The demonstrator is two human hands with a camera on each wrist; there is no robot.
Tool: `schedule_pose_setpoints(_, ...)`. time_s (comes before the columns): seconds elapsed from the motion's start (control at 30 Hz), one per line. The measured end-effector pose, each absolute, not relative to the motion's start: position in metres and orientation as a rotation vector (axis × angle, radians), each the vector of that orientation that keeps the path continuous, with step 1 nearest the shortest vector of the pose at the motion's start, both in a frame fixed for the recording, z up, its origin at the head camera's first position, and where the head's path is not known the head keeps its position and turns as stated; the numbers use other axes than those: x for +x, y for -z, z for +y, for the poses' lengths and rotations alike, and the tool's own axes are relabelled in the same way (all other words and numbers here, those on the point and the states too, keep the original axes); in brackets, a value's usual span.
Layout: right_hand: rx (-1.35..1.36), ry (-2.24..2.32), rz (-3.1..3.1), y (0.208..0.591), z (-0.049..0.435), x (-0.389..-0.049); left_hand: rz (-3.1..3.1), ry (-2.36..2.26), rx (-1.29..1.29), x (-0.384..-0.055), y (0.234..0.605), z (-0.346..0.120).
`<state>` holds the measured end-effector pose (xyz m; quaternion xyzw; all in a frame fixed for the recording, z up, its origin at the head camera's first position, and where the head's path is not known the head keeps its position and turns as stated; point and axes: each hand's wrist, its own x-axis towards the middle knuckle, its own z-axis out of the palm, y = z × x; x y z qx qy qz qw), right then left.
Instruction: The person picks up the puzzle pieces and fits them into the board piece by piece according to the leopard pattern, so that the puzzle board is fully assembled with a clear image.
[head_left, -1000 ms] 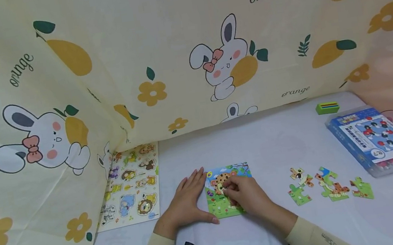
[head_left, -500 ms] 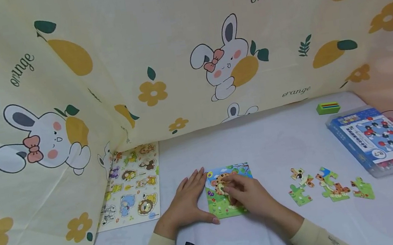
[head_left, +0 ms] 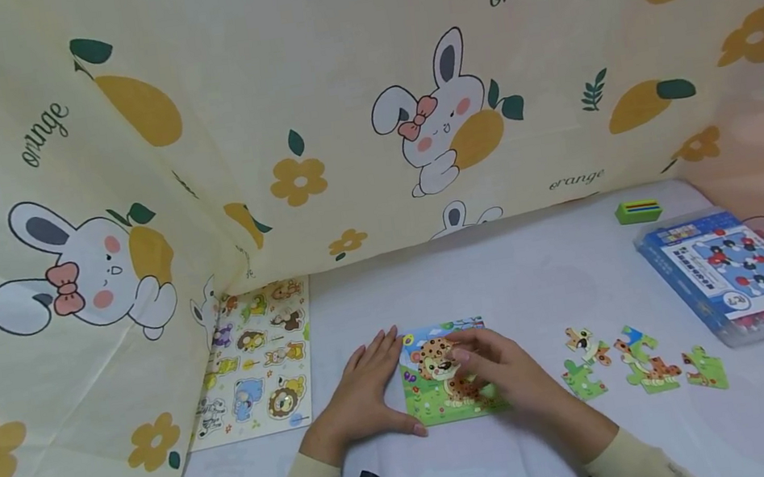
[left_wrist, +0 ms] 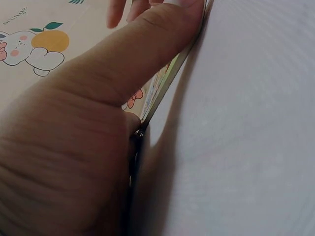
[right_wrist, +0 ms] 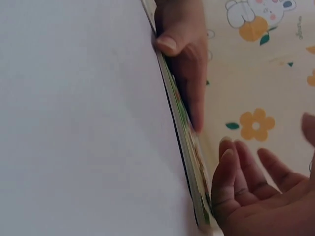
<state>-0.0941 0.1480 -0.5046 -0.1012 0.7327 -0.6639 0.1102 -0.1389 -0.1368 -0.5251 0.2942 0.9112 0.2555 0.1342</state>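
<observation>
A small square jigsaw puzzle [head_left: 424,408] shows a spotted cub on green grass under a blue sky. My left hand [head_left: 367,391] rests along its left edge with straight fingers, the thumb at the near left corner. Over the puzzle's right side hovers my right hand [head_left: 498,365], its fingers loosely bent and covering part of the picture. In the right wrist view the right thumb and fingertips [right_wrist: 234,152] come close together, and no piece shows between them. Loose puzzle pieces [head_left: 583,380], several in all, lie to the right, some with green grass and spotted fur.
An animal sticker sheet [head_left: 255,378] lies at the left, partly under the rabbit-print cloth [head_left: 333,99] that hangs at the back and side. At the far right are a blue boxed set [head_left: 738,270] with molecule pictures and a small green block [head_left: 638,211].
My right hand has drawn back rightward from the middle of the puzzle, and its fingers have loosened. More of the cub picture shows. The left hand stays put.
</observation>
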Motion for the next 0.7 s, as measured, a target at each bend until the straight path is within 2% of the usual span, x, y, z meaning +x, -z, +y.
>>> schedule_pose_setpoints(0.43, -0.529, 2.286, 1.809, 0.499, 0.208, -0.088, 2.636, -0.734, 0.846, -0.140, 0.525, -0.137)
schedule_pose_setpoints(0.7, -0.407, 2.297, 1.953, 0.494, 0.243, -0.086, 2.631, -0.730, 0.835, -0.139, 0.525, -0.137)
